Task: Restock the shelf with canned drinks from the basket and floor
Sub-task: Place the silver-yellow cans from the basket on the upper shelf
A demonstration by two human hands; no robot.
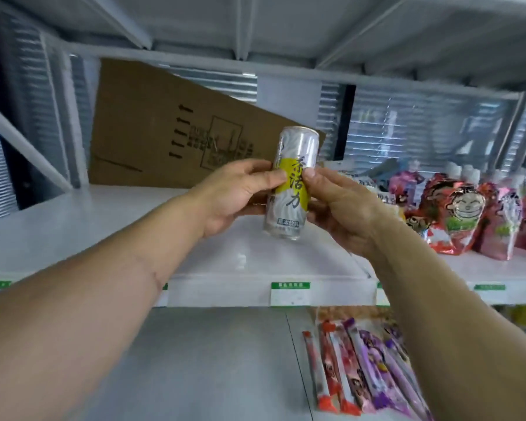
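Observation:
A tall silver can [295,153] with a yellow patch and dark characters is held upright and slightly tilted between both hands, just above the white shelf board [104,226]. My left hand [234,196] grips its left side, thumb on the front. My right hand [337,205] grips its right side, thumb on the label. The basket and the floor are out of view.
A flattened cardboard box [164,129] leans against the back of the shelf. Red and pink snack pouches [459,217] stand on the right of the same shelf. On the lower shelf [195,360] lie several long wrapped sticks [362,369]. Price tags [290,291] line the shelf edge.

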